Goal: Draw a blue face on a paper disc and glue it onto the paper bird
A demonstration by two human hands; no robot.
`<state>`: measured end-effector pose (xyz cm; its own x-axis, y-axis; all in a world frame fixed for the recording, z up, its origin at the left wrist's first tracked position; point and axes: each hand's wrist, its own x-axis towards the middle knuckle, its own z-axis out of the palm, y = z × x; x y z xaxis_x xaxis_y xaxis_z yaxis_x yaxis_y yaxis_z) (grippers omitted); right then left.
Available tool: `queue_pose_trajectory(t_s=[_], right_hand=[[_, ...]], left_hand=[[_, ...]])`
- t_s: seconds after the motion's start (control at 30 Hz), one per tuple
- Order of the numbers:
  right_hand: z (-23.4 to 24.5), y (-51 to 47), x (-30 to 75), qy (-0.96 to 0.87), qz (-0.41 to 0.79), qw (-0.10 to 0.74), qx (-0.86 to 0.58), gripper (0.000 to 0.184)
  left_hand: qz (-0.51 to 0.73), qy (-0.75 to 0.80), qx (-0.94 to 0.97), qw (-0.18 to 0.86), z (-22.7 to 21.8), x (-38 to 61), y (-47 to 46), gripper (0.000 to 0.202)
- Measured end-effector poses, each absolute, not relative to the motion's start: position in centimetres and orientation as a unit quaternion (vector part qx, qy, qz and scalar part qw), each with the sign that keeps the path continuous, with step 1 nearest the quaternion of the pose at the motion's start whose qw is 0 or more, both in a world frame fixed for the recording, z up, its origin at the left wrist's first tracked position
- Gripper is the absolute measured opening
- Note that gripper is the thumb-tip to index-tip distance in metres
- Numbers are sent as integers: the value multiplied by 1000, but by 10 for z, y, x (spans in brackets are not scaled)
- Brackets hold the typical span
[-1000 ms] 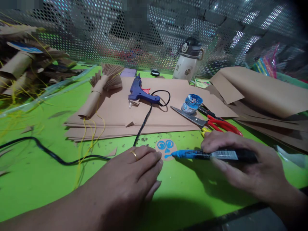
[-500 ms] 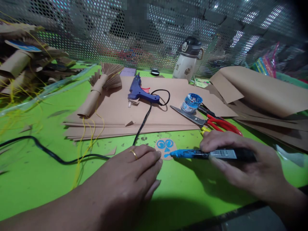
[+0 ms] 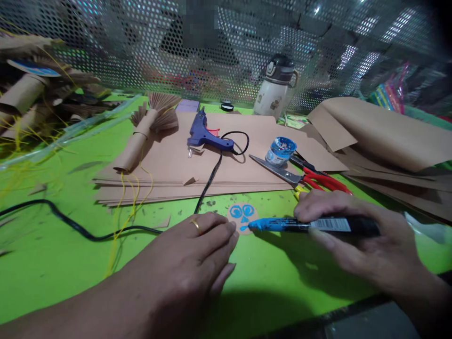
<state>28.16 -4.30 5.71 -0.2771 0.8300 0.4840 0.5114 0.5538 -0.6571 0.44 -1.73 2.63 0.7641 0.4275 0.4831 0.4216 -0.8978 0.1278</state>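
My right hand [image 3: 356, 238] is closed around a black brush [image 3: 310, 225] whose blue-painted tip touches the lower edge of a small brown paper disc [image 3: 242, 216]. The disc lies on the green table [image 3: 282, 278] and carries two blue eyes and a blue beak. My left hand [image 3: 187, 259], a gold ring on one finger, lies flat on the table with its fingers stretched out, the fingertips pressing the disc's left edge.
A stack of brown card [image 3: 176, 165] carries a blue glue gun [image 3: 206, 136] with its black cord [image 3: 84, 233], a rolled paper figure [image 3: 141, 139], a small pot of blue paint [image 3: 280, 150] and red-handled scissors [image 3: 310, 181]. A flask [image 3: 275, 87] stands by the mesh screen. Folded brown paper [image 3: 384, 136] lies at right.
The brush tip has slid slightly left along the disc's lower edge. My left hand has stayed in place.
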Motion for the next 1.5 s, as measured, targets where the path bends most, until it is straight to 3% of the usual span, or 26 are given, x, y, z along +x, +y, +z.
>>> queue_pose_trajectory(t_s=[0.93,1.27,1.5], right_hand=[[60,-41,284,-770,237,380,-454,30],[66,-39,288,-734,236,344,-536,11],[65,-39,290,-703,262,356,-557,12]], left_hand=[[259,227,939,-6,26,5,-15,41],[257,221,941,8,27,3,-15,41],[262,219,940,12,26,2,-15,38]])
